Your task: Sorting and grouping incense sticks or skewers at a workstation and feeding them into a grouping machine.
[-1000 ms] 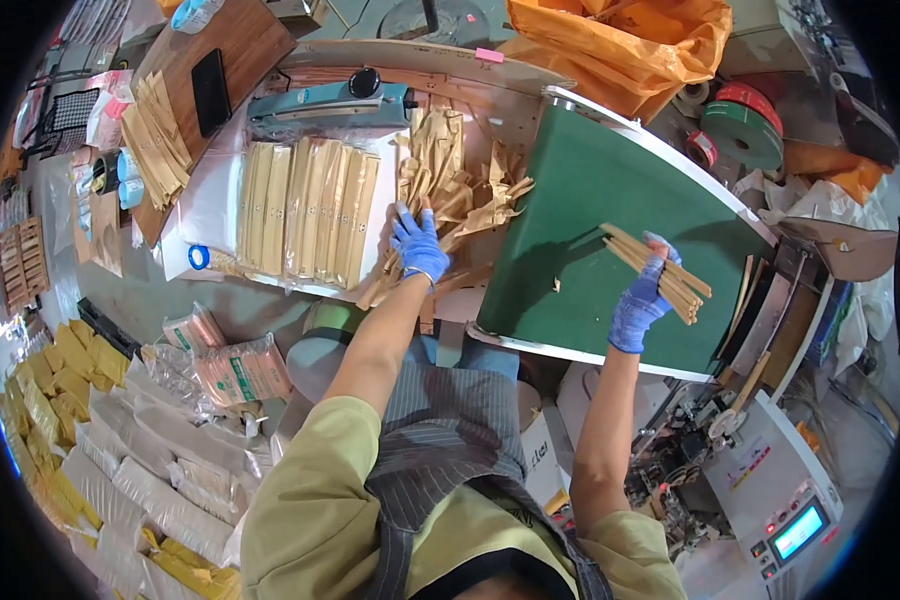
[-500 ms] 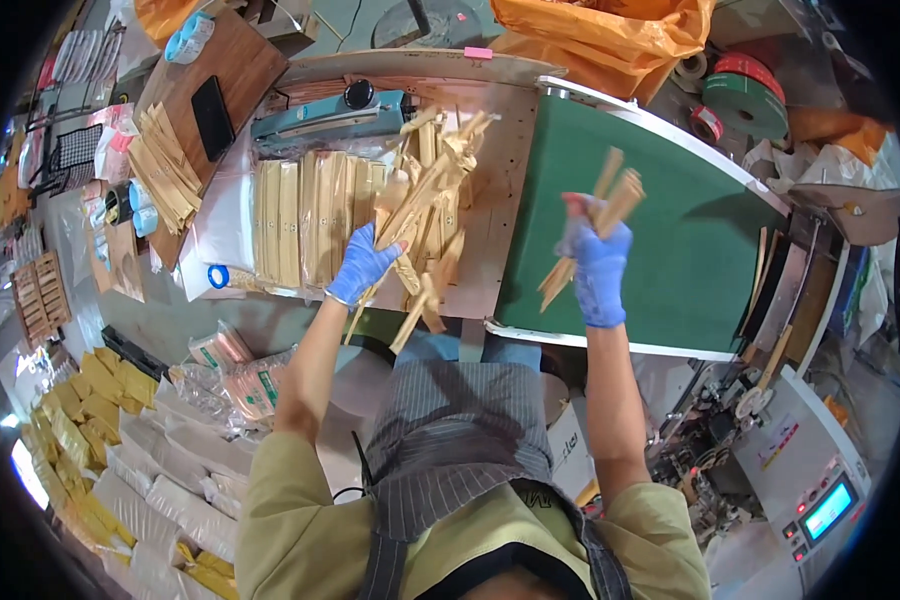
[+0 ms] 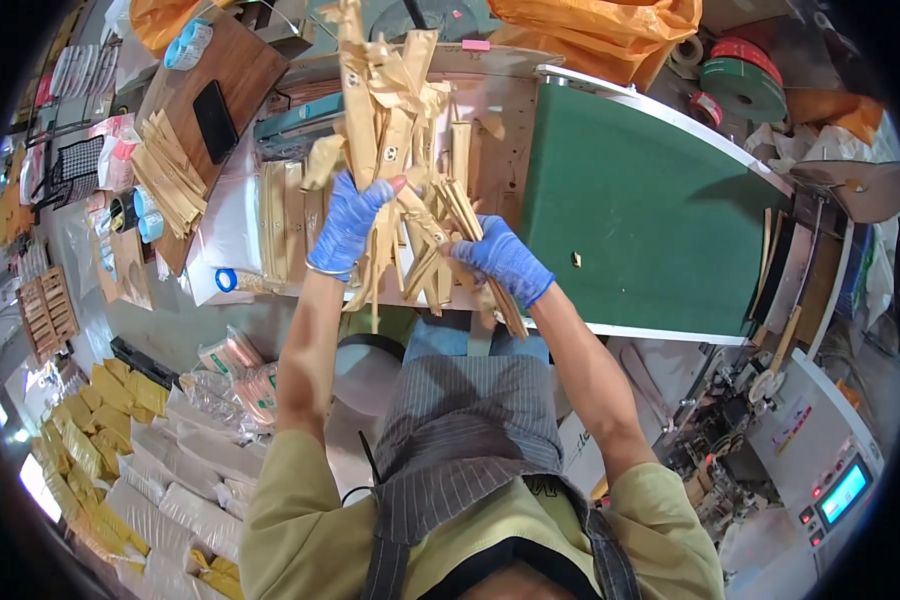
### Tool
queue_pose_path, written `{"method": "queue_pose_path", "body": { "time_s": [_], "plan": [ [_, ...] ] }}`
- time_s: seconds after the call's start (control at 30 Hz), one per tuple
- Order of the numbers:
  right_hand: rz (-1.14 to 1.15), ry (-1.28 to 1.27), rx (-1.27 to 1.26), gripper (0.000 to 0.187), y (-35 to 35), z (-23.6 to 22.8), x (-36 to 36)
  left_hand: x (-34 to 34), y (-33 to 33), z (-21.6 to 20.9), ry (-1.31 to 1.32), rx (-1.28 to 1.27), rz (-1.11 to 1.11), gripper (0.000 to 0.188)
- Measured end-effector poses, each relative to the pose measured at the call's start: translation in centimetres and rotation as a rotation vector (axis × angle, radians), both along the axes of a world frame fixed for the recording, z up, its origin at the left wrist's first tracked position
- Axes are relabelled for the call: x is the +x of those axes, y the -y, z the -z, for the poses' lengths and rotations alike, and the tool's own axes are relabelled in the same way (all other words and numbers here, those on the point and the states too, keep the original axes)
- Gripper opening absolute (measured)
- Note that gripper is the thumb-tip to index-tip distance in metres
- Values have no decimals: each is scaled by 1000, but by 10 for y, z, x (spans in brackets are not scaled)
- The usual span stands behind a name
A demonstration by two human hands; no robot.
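My left hand (image 3: 346,228), in a blue glove, is closed around a loose bundle of long, narrow kraft-paper packets (image 3: 392,125) that fan upward and hang below the fist. To its right, my right hand (image 3: 507,262), also gloved in blue, grips several slim paper packets (image 3: 464,212) slanting down toward the table's front edge. The two bunches overlap between the hands, so which packets belong to which hand is partly hidden. Behind the left hand lies a row of similar packets in clear plastic (image 3: 282,220). A small tan scrap (image 3: 576,260) rests on the green conveyor belt (image 3: 640,200).
A blue bag sealer (image 3: 295,118) stands behind the row. On the brown wooden board (image 3: 240,55) at left are a phone (image 3: 214,120) and more loose packets (image 3: 170,175). A machine with a lit screen (image 3: 844,493) stands at lower right; filled bags (image 3: 185,450) pile at lower left.
My right hand has moved left from over the green belt to the bundle, still holding packets. The left hand's bundle is lifted and spread farther upward. A small scrap now shows on the belt.
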State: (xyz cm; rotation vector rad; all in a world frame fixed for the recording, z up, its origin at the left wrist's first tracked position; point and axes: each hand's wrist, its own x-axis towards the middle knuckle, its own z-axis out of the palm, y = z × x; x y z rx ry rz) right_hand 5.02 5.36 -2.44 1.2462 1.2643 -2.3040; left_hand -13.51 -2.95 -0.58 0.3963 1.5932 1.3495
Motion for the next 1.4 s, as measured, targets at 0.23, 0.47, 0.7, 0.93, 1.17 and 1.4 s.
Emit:
{"method": "queue_pose_path", "body": {
  "time_s": [0.23, 0.47, 0.7, 0.93, 1.17, 1.4],
  "plan": [
    [550, -58, -144, 16, 23, -4, -10, 7, 50, -14, 78, -43, 39, 35],
    [654, -106, 276, 4, 63, -1, -13, 67, 73, -17, 291, -79, -21, 50],
    [607, -170, 740, 12, 33, -21, -4, 58, 69, -38, 232, -182, 133, 42],
    [31, -197, 214, 30, -75, -51, 12, 41, 101, -47, -163, -367, 366, 34],
    [-84, -216, 399, 28, -63, -35, 0, 23, 144, -13, -236, -123, 390, 45],
    [436, 27, 670, 24, -61, -9, -14, 65, 139, 26, -791, 105, 650, 45]
  ]
}}
